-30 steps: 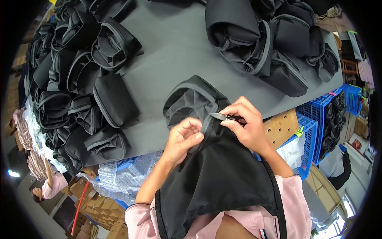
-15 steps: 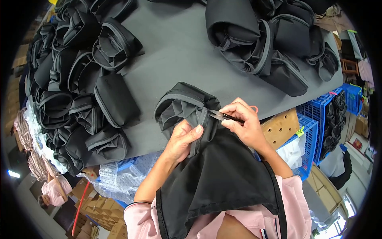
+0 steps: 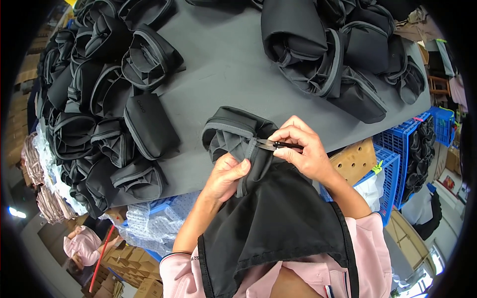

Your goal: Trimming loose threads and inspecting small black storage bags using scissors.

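Note:
A black zippered pouch (image 3: 237,121) lies open at the table's near edge, its zipper tape curling toward me. My left hand (image 3: 228,176) grips the pouch's near side, thumb on top and the other fingers partly hidden inside the fabric. In my right hand (image 3: 300,148) is a pair of small thread snips (image 3: 281,145) with black handles. Their metal blades point left and touch, or nearly touch, the zipper edge of the pouch. Whether a thread lies between the blades is too small to tell. A black apron (image 3: 278,218) hangs below my hands.
Piles of similar black pouches (image 3: 150,126) cover the table's left side, and more pouches (image 3: 360,94) lie at the far right. The grey tabletop (image 3: 218,64) runs between them. Blue crates (image 3: 392,164) stand right of the table. Cardboard boxes (image 3: 131,260) and another person (image 3: 82,247) are at lower left.
The pouch's far part has folded over and narrowed, and the snips have shifted slightly left along the zipper edge. At lower left, the other person has moved.

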`<state>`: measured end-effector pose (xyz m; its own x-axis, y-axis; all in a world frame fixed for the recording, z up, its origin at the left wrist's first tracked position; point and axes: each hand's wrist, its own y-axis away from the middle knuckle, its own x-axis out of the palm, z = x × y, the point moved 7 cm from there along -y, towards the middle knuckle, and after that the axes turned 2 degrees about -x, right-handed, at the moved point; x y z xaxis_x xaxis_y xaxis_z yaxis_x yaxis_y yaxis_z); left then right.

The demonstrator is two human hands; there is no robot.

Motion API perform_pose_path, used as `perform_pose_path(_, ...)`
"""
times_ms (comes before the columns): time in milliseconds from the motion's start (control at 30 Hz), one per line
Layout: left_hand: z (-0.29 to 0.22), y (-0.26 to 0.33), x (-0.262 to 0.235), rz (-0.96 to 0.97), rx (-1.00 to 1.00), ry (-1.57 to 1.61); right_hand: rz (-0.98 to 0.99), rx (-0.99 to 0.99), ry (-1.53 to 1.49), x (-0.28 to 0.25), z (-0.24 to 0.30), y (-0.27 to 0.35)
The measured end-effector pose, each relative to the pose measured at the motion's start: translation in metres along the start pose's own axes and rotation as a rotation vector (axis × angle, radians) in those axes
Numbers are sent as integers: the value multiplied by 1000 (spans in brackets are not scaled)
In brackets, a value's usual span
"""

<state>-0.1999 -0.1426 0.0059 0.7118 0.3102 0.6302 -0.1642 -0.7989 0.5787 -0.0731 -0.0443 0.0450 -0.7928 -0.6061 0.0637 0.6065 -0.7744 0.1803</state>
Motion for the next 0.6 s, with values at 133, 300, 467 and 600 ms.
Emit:
perform_pose_path(133,1,1,-1,47,0,-18,-4,-96,219,0,19,-3)
perform_pose_path(300,-2,-1,7,9,24,0,-37,-252,529,-3,33,3)
perform_pose_path(467,-2,-1,5,46,29,-12,-92,-207,433,-4,35,0)
perform_pose_path(600,-15,0,5,-32,105,31,-41,-186,369,0,42,-5)
